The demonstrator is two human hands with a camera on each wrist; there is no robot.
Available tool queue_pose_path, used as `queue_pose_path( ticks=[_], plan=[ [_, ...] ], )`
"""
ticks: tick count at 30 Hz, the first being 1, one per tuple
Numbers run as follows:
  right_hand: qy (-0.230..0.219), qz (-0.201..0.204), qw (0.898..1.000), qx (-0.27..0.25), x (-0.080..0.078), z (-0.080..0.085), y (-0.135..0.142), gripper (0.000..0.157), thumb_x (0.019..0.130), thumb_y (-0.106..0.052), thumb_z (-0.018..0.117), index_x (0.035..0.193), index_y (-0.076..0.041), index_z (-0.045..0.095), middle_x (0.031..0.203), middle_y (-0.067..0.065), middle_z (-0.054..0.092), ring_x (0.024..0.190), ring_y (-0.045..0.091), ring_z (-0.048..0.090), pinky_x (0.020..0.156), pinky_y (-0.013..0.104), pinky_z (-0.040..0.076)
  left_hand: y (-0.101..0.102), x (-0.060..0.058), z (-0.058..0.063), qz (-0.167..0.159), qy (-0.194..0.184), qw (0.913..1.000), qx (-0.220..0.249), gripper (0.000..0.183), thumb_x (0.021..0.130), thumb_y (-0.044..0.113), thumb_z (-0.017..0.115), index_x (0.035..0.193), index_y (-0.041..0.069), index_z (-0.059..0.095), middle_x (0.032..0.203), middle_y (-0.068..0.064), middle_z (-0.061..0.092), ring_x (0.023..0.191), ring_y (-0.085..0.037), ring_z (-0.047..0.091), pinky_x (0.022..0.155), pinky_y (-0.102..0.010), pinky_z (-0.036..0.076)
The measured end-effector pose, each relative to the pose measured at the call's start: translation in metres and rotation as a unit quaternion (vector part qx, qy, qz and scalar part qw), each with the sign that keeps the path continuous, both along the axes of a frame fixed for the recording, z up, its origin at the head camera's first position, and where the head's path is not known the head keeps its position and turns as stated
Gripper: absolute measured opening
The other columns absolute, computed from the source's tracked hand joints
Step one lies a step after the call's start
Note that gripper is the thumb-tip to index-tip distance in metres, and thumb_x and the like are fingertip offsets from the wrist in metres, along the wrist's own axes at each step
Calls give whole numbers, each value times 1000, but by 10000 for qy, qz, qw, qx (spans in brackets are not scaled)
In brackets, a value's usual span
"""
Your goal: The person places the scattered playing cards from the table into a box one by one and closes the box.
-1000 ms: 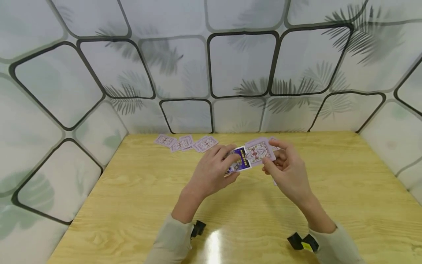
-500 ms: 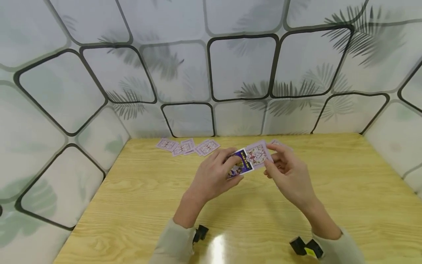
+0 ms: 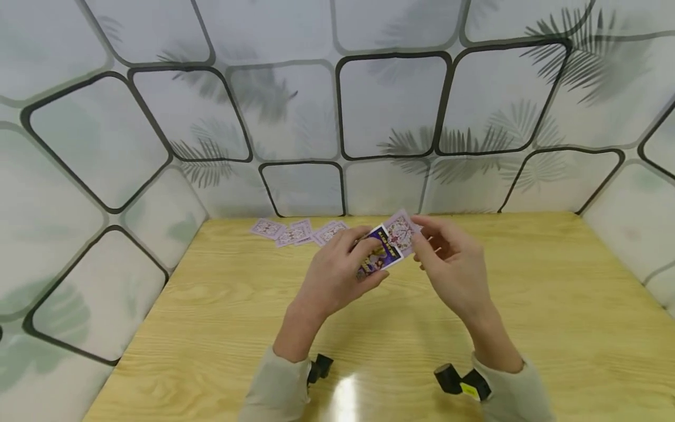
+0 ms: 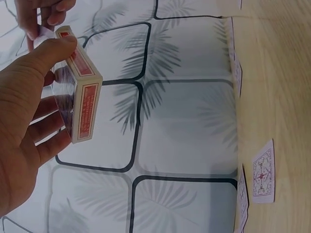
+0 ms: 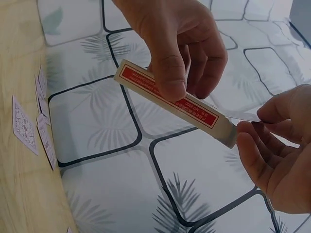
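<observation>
My left hand (image 3: 334,266) grips a playing card box (image 3: 389,253), a slim carton with a purple printed face. Its cream and red narrow side (image 5: 201,115) shows in the right wrist view, under the left thumb. Out of the box's right end sticks a playing card (image 3: 399,230) with a lilac, floral back; whether several are stacked there I cannot tell. The right hand (image 3: 456,266) pinches that card's outer edge between thumb and index finger, close to the box. In the left wrist view, the box (image 4: 88,109) sits between the left thumb and fingers.
Several lilac-backed cards (image 3: 266,228) lie partly overlapping along the far left edge of the wooden table (image 3: 227,328). A patterned fabric wall (image 3: 390,105) rises behind the table and at both sides. Both wrists carry black camera mounts (image 3: 448,378).
My right hand has moved left toward the box, and less of the card shows outside it. Cards seen behind the right hand earlier are now mostly hidden by it.
</observation>
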State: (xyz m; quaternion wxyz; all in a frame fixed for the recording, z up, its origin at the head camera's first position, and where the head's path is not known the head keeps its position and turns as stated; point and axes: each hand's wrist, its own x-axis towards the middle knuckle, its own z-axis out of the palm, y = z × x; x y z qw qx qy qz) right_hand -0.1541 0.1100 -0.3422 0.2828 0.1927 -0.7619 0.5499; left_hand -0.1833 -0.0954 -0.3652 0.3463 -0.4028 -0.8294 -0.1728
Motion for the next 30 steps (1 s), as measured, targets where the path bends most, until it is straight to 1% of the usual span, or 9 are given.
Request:
queue_pose_path(
  ticks=[4, 9, 11, 16, 21, 25, 30],
  plan=[
    [255, 38, 9993, 265, 2, -8, 0, 29, 90, 8, 65, 116, -3, 72, 79, 5, 65, 59, 11, 60, 50, 17, 48, -1, 3, 1, -5, 27, 10000, -12, 40, 80, 31, 84, 108, 9, 65, 121, -11, 62, 100, -23, 62, 83, -32, 54],
    [312, 48, 9980, 551, 5, -15, -4, 33, 86, 11, 66, 116, -2, 72, 79, 2, 62, 61, 8, 57, 50, 17, 47, -6, 6, -1, -30, 124, 9999, -38, 40, 77, 31, 86, 105, 9, 66, 119, -11, 62, 94, -22, 61, 78, -31, 54],
    [343, 9, 9969, 713, 5, -15, -6, 33, 86, 11, 66, 116, -3, 72, 79, 0, 61, 63, 7, 55, 50, 17, 47, -7, 8, -1, -19, 174, 9998, -29, 41, 76, 31, 86, 104, 9, 65, 119, -11, 62, 93, -23, 60, 78, -32, 54],
    [539, -104, 9917, 1158, 6, -16, -7, 33, 85, 11, 67, 115, -1, 72, 80, 2, 60, 66, 7, 52, 52, 16, 46, -6, 9, -2, 8, 302, 9995, 24, 42, 77, 31, 86, 106, 9, 65, 119, -11, 62, 93, -23, 60, 78, -32, 54],
    [633, -134, 9885, 1366, 6, -18, -5, 34, 85, 12, 68, 117, 0, 72, 82, 3, 61, 67, 7, 51, 52, 14, 44, -3, 9, -5, 14, 365, 9993, -12, 42, 78, 32, 85, 107, 9, 65, 118, -11, 62, 91, -22, 60, 76, -32, 53],
    [683, -227, 9855, 1538, 7, -16, -2, 35, 85, 11, 68, 118, 0, 71, 83, 4, 61, 66, 7, 51, 53, 12, 42, 0, 7, -2, -21, 477, 9989, -28, 43, 77, 32, 85, 107, 8, 65, 117, -12, 63, 91, -22, 61, 76, -32, 53],
    [830, -373, 9810, 1714, 7, -11, -1, 35, 85, 11, 68, 119, 1, 70, 85, 7, 60, 67, 8, 51, 54, 13, 41, 2, 4, 4, 60, 517, 9986, -95, 42, 79, 33, 84, 108, 8, 65, 119, -11, 63, 92, -23, 60, 76, -32, 54]
  ],
)
